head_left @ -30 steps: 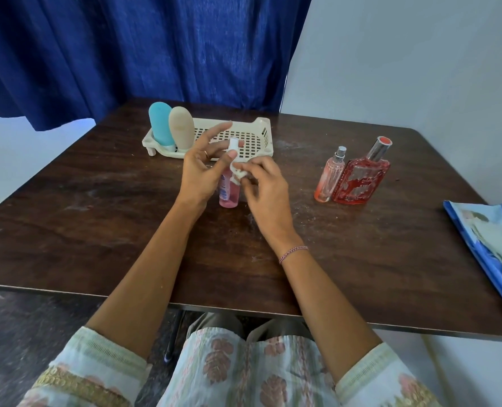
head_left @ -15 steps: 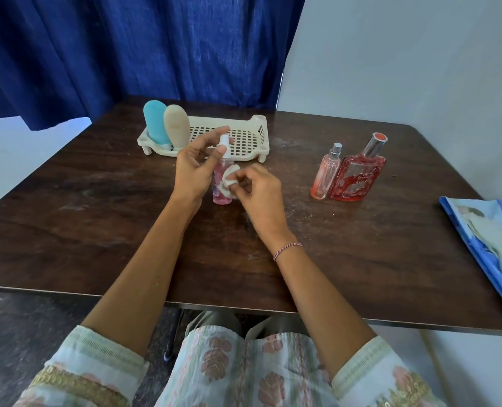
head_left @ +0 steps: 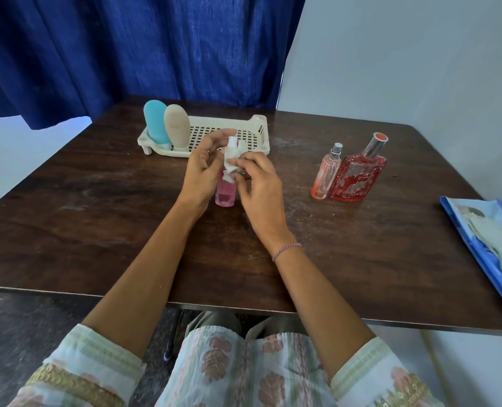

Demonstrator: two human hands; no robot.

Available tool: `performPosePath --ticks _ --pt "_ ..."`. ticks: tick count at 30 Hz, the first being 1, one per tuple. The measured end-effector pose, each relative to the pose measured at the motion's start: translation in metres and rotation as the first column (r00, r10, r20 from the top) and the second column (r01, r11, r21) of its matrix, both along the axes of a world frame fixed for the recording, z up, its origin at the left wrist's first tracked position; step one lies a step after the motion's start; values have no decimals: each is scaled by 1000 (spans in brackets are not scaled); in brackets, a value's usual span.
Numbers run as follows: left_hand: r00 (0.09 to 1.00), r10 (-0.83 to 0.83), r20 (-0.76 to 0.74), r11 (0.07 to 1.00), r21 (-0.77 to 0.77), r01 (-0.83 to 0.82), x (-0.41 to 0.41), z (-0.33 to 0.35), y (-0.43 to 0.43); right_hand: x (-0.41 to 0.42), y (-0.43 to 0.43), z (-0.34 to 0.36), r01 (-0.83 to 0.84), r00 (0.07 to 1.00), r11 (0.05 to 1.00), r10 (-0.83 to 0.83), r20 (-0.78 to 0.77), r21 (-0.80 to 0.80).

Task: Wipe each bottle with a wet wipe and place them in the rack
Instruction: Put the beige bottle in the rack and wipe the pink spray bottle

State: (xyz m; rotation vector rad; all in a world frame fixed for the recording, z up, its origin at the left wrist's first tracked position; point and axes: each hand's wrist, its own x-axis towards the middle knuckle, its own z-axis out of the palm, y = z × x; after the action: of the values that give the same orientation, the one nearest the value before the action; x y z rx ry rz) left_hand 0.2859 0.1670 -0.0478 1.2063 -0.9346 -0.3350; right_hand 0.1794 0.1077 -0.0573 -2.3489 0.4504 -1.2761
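Dark wooden desk (head_left: 97,215): cream rack (head_left: 262,127) at back, pink bottle (head_left: 225,195) centre, small spray bottle (head_left: 326,174) touching red perfume bottle (head_left: 357,177) right, blue wipe pack (head_left: 490,245) at right edge.

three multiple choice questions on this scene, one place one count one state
1. Where does the blue bottle stand? A) in the rack, left end B) in it, right end C) outside it
2. How many bottles stand in the rack? A) one B) two C) four
3. What is the right hand doing? A) resting flat B) pinching the white wipe against the pink bottle C) lifting a cap
Key: A, it stands beside the beige bottle at that end; B, only those two are there; B, its fingers pinch the wipe while the left hand grips the bottle.
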Motion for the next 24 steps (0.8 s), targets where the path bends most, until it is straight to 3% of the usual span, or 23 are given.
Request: performPosePath --ticks 9,16,24 --pt "995 -58 -76 998 -42 55 -4 -1 -2 0 -8 -1 -14 999 995 10 45 98" --pt "979 -112 -170 991 -87 98 -5 0 -1 -2 -3 0 -78 997 997 78 16 15" --pt "953 -36 -301 992 -130 -3 -6 4 0 -3 -8 3 -91 994 989 84 67 119"
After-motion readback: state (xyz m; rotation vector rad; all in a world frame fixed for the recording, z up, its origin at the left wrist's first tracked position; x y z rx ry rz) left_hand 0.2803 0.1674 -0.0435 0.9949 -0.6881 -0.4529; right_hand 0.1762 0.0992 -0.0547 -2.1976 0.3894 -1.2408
